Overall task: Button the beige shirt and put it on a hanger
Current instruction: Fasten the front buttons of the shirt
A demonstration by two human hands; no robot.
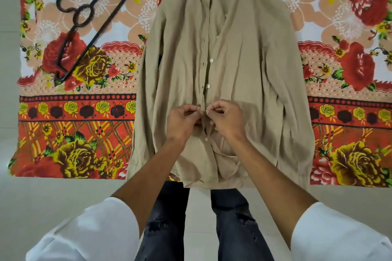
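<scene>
The left hand (182,121) and right hand (227,118) meet over the front of the beige shirt (244,59), their fingers (196,110) pinching the two front edges together at a small white button (206,110). Two more buttons show just beyond the fingers, and one lies nearer than them. The dark hanger (79,25) rests on the floral cloth (84,112), well away to the far left of the fingers.
</scene>
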